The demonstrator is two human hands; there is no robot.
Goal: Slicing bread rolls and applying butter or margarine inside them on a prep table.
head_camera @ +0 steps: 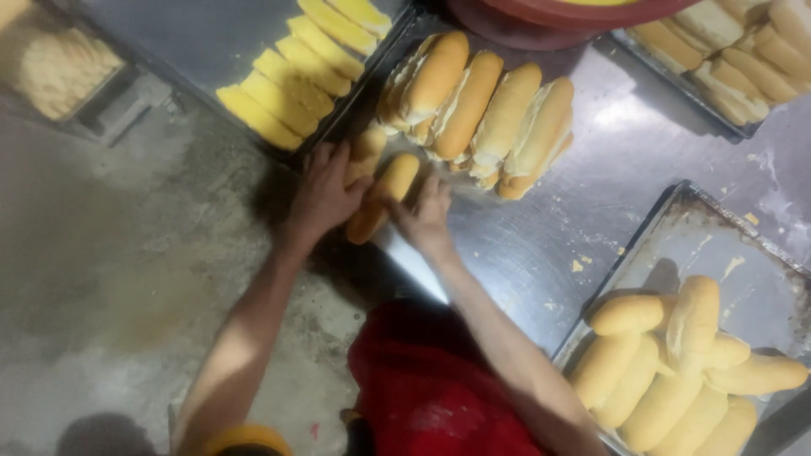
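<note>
Both hands meet over one golden-brown, oblong bread roll lying at the near edge of the scratched steel table, just below a row of split, cream-filled long rolls. The left hand curls loosely around the roll's left side, fingers bent against it. The right hand presses its right side, fingers partly closed; its fingertips are hidden, so the grip is unclear. Motion blur softens both hands.

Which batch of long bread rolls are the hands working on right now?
The split rolls heaped on the steel table. Left hand and right hand grip one roll at that heap's near edge; the other batches sit untouched in trays.
</note>
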